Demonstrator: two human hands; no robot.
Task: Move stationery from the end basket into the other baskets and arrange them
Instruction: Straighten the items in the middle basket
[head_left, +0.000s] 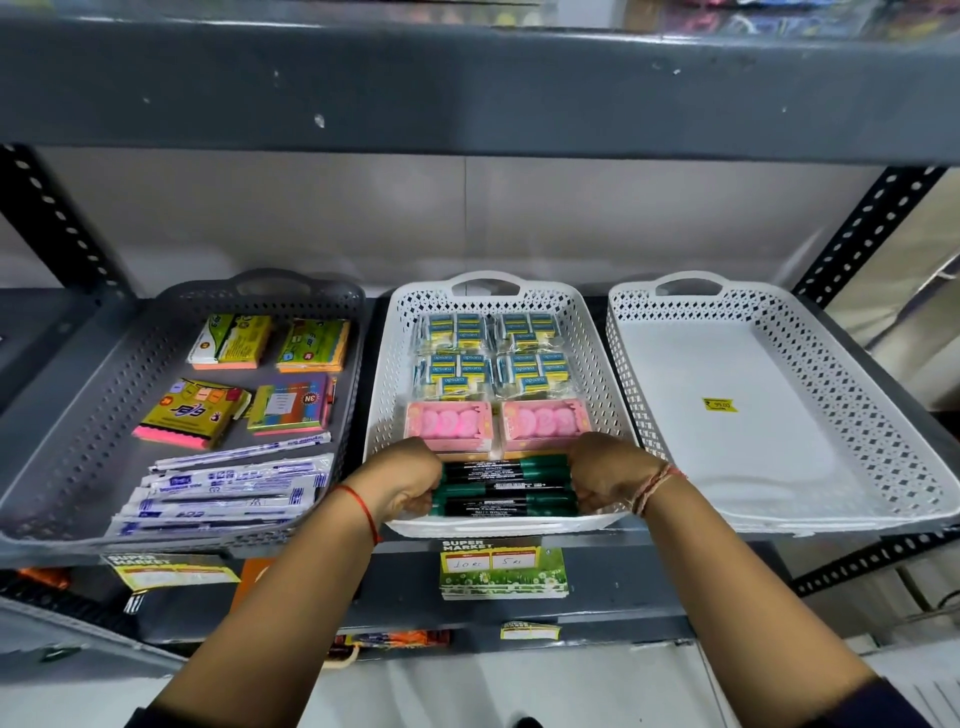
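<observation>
Three baskets stand side by side on a shelf. The middle white basket (587, 332) holds blue-yellow eraser packs (488, 358) at the back, two pink boxes (496, 426) in the middle and a row of green-black markers (506, 486) at the front. My left hand (402, 478) grips the markers' left ends and my right hand (608, 475) grips their right ends. The right white basket (852, 405) holds only a yellow price sticker (719, 405). The grey basket (88, 415) at left holds sticky-note packs (270, 379) and wrapped pens (228, 493).
A grey shelf board (467, 88) hangs low overhead. Perforated black uprights (862, 228) flank the shelf. Price labels (501, 569) stick to the shelf's front edge. Goods lie on the lower shelf (395, 638).
</observation>
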